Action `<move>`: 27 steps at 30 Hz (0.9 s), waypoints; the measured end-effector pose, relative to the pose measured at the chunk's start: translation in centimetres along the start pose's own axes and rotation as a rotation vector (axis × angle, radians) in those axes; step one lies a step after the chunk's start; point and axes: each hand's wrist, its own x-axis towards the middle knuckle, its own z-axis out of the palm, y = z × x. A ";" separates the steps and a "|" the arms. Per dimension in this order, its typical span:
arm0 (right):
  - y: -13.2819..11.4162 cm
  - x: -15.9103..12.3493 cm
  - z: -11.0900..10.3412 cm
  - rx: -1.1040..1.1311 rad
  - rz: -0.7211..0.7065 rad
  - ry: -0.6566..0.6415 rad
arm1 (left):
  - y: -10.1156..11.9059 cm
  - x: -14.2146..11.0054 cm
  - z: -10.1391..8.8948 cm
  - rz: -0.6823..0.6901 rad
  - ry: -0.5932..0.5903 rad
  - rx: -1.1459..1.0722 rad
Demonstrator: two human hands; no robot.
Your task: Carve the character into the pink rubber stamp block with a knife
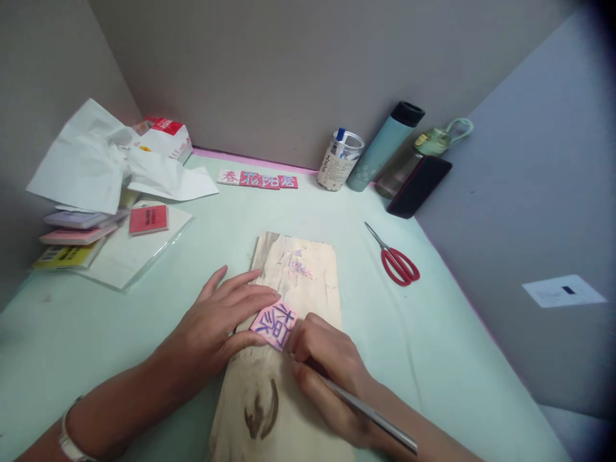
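Tile (273,325) is pinched by the half-open left hand (216,321). A slim tool (370,412) is gripped in the curled right hand (332,369).

Grey walls (264,77) around pale green tabletop (447,359).

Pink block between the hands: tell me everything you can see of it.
The pink block is small, flat and squarish, perhaps rubber, with purple character strokes on its upward face. It sits at an angle over the wooden board, apparently resting on it. The left hand grips its left side; the right hand, holding a slim metallic tool, partly hides its right side. Tip contact is unclear.
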 end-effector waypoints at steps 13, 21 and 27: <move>0.1 -0.3 -0.2 0.023 0.015 -0.027 | 0.4 0.0 -0.1 -0.039 0.004 -0.019; 0.3 -0.6 0.1 0.017 0.057 0.056 | 0.6 -0.2 -0.4 -0.040 0.086 -0.024; 0.4 -0.8 0.2 0.017 0.150 0.095 | 0.7 -0.2 -0.5 -0.028 0.094 0.008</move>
